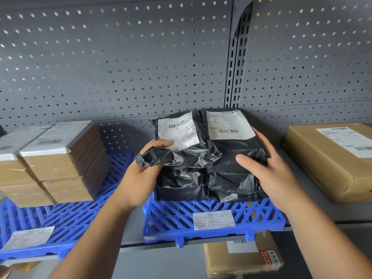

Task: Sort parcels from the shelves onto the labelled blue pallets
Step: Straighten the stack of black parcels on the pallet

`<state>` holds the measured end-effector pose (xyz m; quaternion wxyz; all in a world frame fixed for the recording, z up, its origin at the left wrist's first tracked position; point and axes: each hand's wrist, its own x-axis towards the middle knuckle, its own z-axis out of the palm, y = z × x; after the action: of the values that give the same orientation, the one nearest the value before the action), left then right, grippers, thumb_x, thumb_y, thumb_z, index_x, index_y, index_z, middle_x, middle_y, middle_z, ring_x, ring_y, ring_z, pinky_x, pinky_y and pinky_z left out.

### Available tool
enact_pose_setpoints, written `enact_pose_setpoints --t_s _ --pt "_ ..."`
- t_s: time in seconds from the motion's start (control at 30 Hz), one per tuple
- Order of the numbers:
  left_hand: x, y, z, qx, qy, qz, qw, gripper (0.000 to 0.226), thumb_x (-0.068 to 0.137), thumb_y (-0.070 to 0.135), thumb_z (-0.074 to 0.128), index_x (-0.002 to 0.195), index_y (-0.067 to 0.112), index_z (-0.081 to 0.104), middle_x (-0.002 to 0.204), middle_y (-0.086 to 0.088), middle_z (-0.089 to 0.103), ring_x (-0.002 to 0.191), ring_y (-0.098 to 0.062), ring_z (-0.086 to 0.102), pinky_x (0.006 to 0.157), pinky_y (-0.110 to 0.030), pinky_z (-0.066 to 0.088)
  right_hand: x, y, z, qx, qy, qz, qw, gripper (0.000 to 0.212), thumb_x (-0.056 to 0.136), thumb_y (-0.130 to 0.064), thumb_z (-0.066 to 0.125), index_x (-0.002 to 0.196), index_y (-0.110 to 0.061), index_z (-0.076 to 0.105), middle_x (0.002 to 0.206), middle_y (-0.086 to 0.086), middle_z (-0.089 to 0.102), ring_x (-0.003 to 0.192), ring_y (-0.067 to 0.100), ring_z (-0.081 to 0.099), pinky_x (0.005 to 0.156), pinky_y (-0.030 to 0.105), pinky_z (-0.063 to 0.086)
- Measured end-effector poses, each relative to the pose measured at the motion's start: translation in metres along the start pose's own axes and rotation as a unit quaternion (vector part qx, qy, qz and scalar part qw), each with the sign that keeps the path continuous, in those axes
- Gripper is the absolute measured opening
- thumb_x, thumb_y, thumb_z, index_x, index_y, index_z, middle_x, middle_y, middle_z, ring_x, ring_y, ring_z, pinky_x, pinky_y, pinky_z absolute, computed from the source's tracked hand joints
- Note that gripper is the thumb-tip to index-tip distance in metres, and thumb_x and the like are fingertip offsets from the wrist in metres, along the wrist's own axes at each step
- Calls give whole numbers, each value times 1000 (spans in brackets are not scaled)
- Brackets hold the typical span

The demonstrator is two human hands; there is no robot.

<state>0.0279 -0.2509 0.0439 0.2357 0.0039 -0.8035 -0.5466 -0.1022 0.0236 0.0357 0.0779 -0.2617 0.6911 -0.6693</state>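
Observation:
A stack of black plastic mailer bags (203,174) with white shipping labels sits on the middle blue pallet (261,216), which carries a paper label (213,219) on its front. My left hand (144,178) grips the crumpled left edge of the left top bag (181,146). Against the right side of the right top bag (229,146) presses my right hand (269,168), thumb on its top. A second blue pallet (80,218) at the left holds stacked brown cardboard boxes (58,164) and has its own label (28,237).
A large flat cardboard box (332,158) lies directly on the grey shelf at the right. Another cardboard parcel (241,258) sits on the shelf below. A grey perforated back panel (120,67) closes off the rear of the shelf.

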Motion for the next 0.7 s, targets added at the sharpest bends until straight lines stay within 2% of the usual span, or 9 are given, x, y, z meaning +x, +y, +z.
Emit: enact_pose_setpoints --t_s 0.07,0.13,0.2,0.27,0.37,0.43,0.5,0.6,0.7 --pt "-3 -1 -2 -4 -9 -7 1000 41 91 42 64 132 38 60 117 -2 71 112 -25 66 102 -45 53 -1 -2 2 -3 14 2 1000 85 64 -66 85 137 -67 41 125 -20 70 113 6 69 102 44 47" --pt "-7 -2 -4 9 -12 -12 1000 59 88 38 69 142 47 49 122 9 70 114 -16 66 100 -37 51 -5 -2 4 -2 45 1 999 89 61 -67 87 136 -68 40 130 -22 67 114 6 68 102 44 49" --pt "-12 -5 -5 4 -9 -18 1000 75 87 32 72 149 52 36 138 18 61 128 -5 58 107 -32 42 -10 -2 8 -11 74 -8 997 91 59 -67 87 137 -67 40 136 -23 62 118 5 65 103 45 49" --pt "-18 -7 -6 -6 4 -25 1000 84 85 31 73 151 57 29 151 18 51 138 -5 49 113 -34 39 -16 -2 12 -17 95 -11 995 91 59 -67 87 138 -66 40 137 -23 61 120 4 63 105 44 47" --pt "-29 -8 -8 -47 5 -47 998 87 82 33 74 148 63 27 155 11 47 140 -22 50 116 -48 41 -23 -1 19 -23 126 -6 992 88 63 -62 86 136 -68 37 135 -21 63 123 2 61 107 45 46" --pt "-36 -9 -11 -34 7 -61 998 88 81 38 76 146 68 24 155 25 41 142 -32 45 115 -56 40 -29 0 24 -28 147 1 989 88 64 -60 86 135 -71 35 139 -23 59 125 0 58 108 44 45" --pt "-42 -10 -14 -12 7 -63 998 88 81 43 76 146 70 22 153 36 36 143 -20 45 115 -49 39 -37 1 28 -23 165 2 986 92 65 -56 86 140 -65 33 138 -25 58 125 -3 57 108 43 45" --pt "-51 -11 -14 -13 3 -70 997 88 79 48 76 144 71 22 155 24 40 142 -9 45 114 -45 40 -49 4 34 -31 186 5 982 102 66 -53 83 151 -49 27 140 -28 56 126 -9 53 110 40 44" --pt "-60 -6 -12 -12 6 -83 996 88 73 54 75 141 74 23 153 24 42 138 -3 45 109 -36 43 -65 1 40 -65 211 11 975 104 62 -61 79 151 -50 25 152 -24 43 136 -9 40 110 30 38"
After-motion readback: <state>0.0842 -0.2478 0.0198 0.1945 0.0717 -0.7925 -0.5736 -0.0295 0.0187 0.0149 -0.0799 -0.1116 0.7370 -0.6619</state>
